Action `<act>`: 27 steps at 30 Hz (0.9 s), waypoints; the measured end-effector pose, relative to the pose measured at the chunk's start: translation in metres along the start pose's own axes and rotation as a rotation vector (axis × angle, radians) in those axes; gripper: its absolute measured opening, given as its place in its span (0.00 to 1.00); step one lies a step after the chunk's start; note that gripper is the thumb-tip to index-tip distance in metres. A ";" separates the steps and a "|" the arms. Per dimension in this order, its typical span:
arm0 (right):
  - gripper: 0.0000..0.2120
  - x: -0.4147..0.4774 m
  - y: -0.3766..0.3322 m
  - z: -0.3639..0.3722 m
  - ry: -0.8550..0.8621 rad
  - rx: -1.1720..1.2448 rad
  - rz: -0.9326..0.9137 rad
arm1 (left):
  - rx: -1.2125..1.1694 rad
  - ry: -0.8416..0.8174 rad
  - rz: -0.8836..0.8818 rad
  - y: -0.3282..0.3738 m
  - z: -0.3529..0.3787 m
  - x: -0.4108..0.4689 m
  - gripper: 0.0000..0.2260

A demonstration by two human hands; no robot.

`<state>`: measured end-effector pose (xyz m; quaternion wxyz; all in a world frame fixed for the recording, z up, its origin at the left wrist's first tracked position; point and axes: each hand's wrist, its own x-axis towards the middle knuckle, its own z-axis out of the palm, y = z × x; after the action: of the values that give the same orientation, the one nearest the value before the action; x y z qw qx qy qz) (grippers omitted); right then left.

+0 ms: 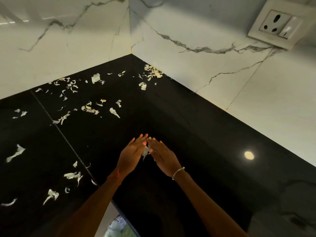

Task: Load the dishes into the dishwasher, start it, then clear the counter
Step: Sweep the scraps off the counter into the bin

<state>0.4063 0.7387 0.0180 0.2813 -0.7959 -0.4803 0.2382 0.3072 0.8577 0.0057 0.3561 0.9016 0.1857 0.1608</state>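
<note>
Left hand (132,151) and right hand (164,157) sit near the front edge of the tabletop (188,134). Fingers are straight and palms angled together, with a little clump (145,152) caught between them, nothing curled round it. Loose scraps (71,175) are strewn left of and beyond the hands, plus a pile (153,72) in the far corner, so I'd say the left hand is nearer for the next sweep.

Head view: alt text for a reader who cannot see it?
Left hand and right hand, fingers straight, hold a clump of pale scraps between them over a black counter. More scraps lie scattered leftward and in the corner.
</note>
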 end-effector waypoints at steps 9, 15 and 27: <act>0.23 -0.039 -0.003 -0.013 0.301 0.070 0.421 | -0.284 -0.006 -0.180 0.013 -0.005 -0.044 0.17; 0.24 -0.042 -0.039 0.034 0.150 0.034 0.176 | -0.400 -0.022 -0.283 0.018 -0.009 -0.048 0.17; 0.21 -0.020 -0.047 0.046 -0.010 -0.196 -0.056 | -0.915 0.150 -0.446 0.009 -0.028 -0.082 0.16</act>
<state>0.3384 0.7487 0.0187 0.2063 -0.8047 -0.5247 0.1859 0.2254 0.8308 0.0187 0.7256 0.5778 0.3090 0.2099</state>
